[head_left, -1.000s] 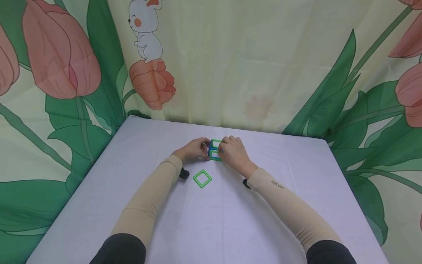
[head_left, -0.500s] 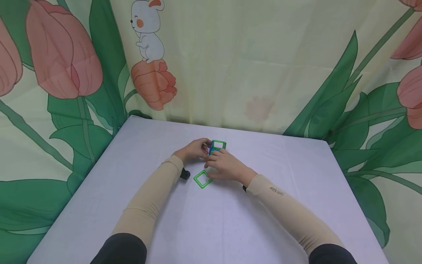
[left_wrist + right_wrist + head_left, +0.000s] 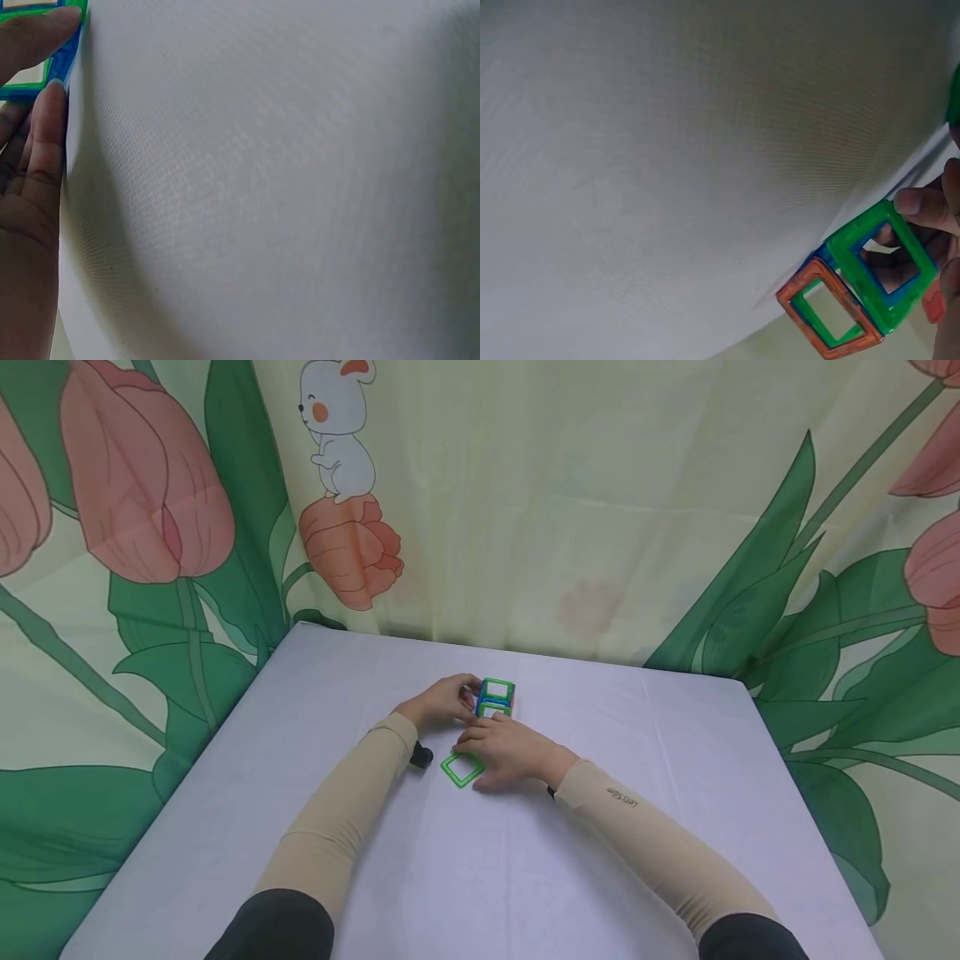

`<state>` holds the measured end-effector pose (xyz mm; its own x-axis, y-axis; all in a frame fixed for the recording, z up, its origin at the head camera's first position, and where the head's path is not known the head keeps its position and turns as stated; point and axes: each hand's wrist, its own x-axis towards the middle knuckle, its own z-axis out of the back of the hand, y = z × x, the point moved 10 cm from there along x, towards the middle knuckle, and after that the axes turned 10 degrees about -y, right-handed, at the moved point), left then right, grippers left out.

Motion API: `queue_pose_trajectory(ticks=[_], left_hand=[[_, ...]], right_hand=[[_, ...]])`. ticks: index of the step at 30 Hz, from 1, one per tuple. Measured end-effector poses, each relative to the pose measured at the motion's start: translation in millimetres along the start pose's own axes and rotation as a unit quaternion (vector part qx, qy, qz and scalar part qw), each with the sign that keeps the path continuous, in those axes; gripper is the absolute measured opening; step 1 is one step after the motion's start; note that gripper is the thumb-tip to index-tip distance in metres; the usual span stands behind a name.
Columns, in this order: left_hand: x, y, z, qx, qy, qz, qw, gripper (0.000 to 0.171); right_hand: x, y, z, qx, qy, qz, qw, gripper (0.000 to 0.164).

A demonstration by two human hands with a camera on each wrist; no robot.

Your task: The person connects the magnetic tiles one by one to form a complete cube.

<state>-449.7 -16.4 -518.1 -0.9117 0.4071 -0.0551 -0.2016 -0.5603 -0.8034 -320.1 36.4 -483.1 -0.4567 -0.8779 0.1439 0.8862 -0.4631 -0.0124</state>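
Magnetic tiles joined into a small boxy block (image 3: pixel 497 699), with green, blue and orange frames, stand on the white table. My left hand (image 3: pixel 441 700) grips the block at its left side. In the left wrist view, the thumb (image 3: pixel 45 34) lies over a green and blue frame, a finger at its lower corner. A loose green square tile (image 3: pixel 452 777) lies flat in front of the block. Over its right edge reaches my right hand (image 3: pixel 510 753), fingers spread and slightly bent. Green and orange open frames (image 3: pixel 829 307) of the block show in the right wrist view.
White cloth covers the table (image 3: pixel 600 860), whose far edge meets a curtain (image 3: pixel 487 527) printed with tulips and a rabbit. Dark wrist cameras (image 3: pixel 422 756) sit at both cuffs.
My right hand has left the block's right side and come down toward me to the loose green tile, partly covering it. The left hand keeps its place on the block.
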Motion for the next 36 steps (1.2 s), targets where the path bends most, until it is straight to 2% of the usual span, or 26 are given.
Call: queue_pose_trajectory(ticks=[6, 12, 18, 22, 26, 31, 36], left_hand=[[-0.3, -2.6, 0.2, 0.001, -0.004, -0.006, 1.0000, 0.071], [1.2, 0.3, -0.1, -0.002, -0.003, -0.007, 1.0000, 0.072], [2.3, -0.4, 1.5, -0.007, 0.004, -0.017, 0.9998, 0.071], [3.5, -0.4, 0.1, 0.005, 0.003, -0.024, 0.9997, 0.066], [2.2, -0.3, -0.1, 0.019, 0.002, -0.022, 0.9996, 0.065], [-0.1, -0.1, -0.1, -0.007, 0.001, -0.006, 1.0000, 0.070], [0.2, -1.5, 0.1, -0.014, -0.004, -0.009, 0.9999, 0.072]], right_hand=[[3, 2, 2, -0.021, 0.006, 0.007, 1.000, 0.048], [2, -1, 0, -0.032, 0.017, -0.001, 0.999, 0.050], [3, -11, 19, -0.053, -0.022, -0.014, 0.998, 0.054], [3, -37, 40, -0.050, -0.071, -0.070, 0.994, 0.056], [0, -70, 58, -0.031, -0.111, -0.164, 0.980, 0.054], [-7, -102, 65, -0.042, -0.118, -0.258, 0.958, 0.058], [-9, -116, 62, -0.068, -0.098, -0.280, 0.952, 0.058]])
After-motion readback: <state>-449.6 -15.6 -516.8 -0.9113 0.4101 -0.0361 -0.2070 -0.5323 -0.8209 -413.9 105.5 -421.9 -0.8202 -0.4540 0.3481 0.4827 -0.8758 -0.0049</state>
